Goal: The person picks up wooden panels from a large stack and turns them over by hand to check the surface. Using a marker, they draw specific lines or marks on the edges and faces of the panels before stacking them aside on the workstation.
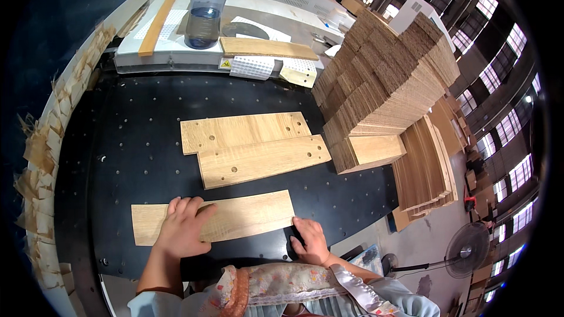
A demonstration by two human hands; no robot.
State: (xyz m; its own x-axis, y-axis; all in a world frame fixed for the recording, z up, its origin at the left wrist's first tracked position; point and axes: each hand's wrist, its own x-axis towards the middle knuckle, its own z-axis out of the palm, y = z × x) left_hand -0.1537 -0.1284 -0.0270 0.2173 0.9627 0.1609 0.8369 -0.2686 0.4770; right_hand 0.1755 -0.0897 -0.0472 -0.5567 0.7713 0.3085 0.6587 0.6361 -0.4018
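Note:
A plain light wood-grain board [247, 218] lies flat on the black table near me. My left hand [185, 226] rests on top of its left part, fingertips toward the far edge and thumb spread to the right. At the right end, my right hand [310, 240] touches the near corner with its fingertips; the thumb is apart from the fingers. Just beyond are two drilled boards: the nearer board [264, 161] partly overlaps the farther board [247, 129]. Both show several round holes near their ends.
A tall stack of boards [376, 82] stands at the right, beside more stacked boards [420, 164]. Across the back, a white machine beam [132, 61] carries a blue-lidded water bottle [205, 17] and loose strips. The black table [147, 103] has small studs. A fan [467, 250] stands lower right.

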